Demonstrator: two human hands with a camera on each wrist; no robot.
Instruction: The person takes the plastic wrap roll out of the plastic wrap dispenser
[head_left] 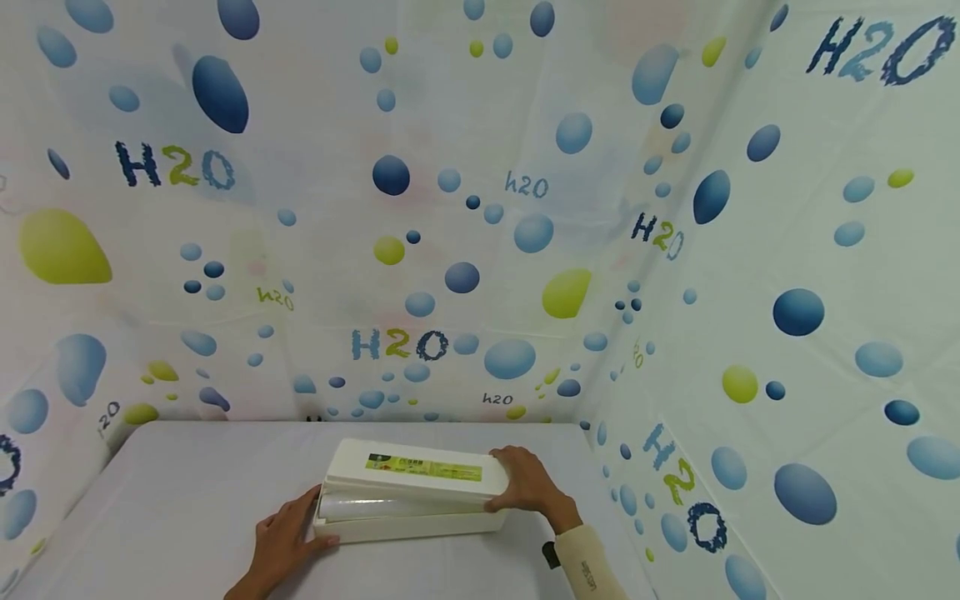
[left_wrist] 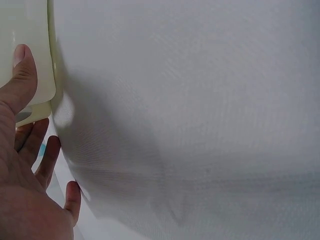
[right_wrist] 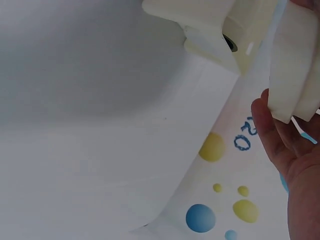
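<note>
A long white box [head_left: 412, 528] lies crosswise near the front of the table, its white lid [head_left: 442, 490] tilted up over it. A roll of clear plastic film [head_left: 382, 507] shows in the gap between them, widest at the left. My left hand [head_left: 283, 536] grips the box's left end, thumb at the front corner and fingers on the end and back. In the left wrist view the thumb [left_wrist: 22, 75] lies across the pale plastic. My right hand [head_left: 528, 482] holds the lid's right end, thumb on the front edge and fingers over the back edge.
A yellow-green label [head_left: 423, 468] is stuck on the lid. White cloth covers the table [head_left: 210, 458]. Behind it hangs a backdrop [head_left: 330, 250] printed with blue and green drops, and a similar sheet [head_left: 825, 400] closes off the right side.
</note>
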